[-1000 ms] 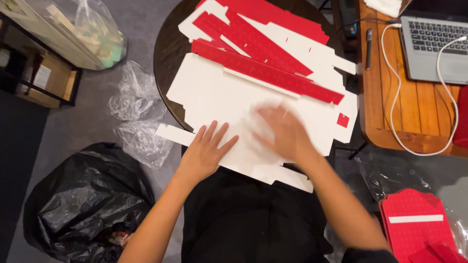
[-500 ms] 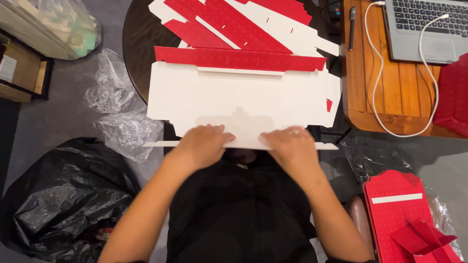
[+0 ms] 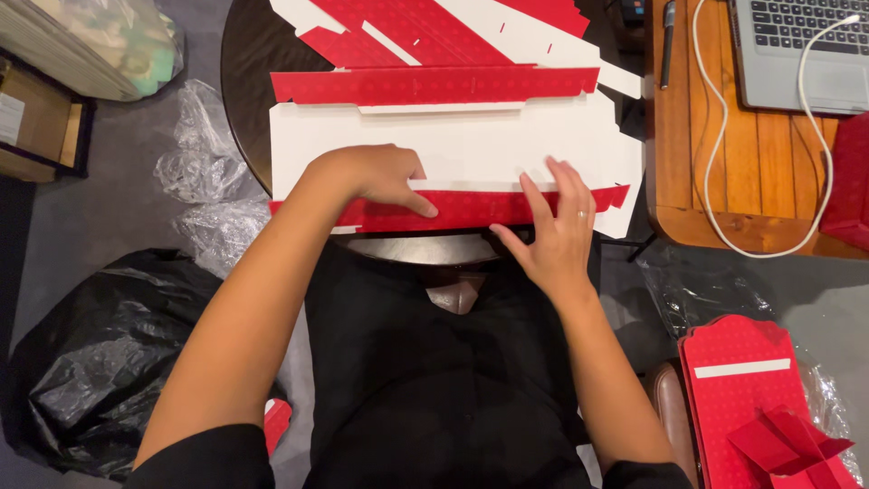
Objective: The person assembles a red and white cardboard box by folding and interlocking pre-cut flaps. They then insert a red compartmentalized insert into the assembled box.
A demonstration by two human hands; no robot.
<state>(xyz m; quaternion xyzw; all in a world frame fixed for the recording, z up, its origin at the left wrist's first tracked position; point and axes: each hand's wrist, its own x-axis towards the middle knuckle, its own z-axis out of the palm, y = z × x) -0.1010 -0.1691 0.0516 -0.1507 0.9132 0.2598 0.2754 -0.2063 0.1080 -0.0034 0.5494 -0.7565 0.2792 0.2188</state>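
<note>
A large flat cardboard box blank (image 3: 471, 145), white inside with red outer faces, lies on a dark round table (image 3: 249, 72). Its near flap (image 3: 471, 208) is folded up over the white face, showing a red strip. My left hand (image 3: 376, 177) presses on that red flap with curled fingers. My right hand (image 3: 552, 231) rests on the flap's right part, fingers spread, a ring on one finger. The far flap (image 3: 434, 86) is also folded over, red side up.
More red and white blanks (image 3: 425, 27) lie stacked behind. A wooden desk (image 3: 724, 181) with a laptop (image 3: 797, 45) and white cable stands right. Black bag (image 3: 81, 362) and clear plastic wrap (image 3: 195, 154) lie left; red folded boxes (image 3: 751, 398) lower right.
The near flap has been folded up and over, so a red strip now shows along the near edge. Both hands moved onto it, and the view shifted closer.
</note>
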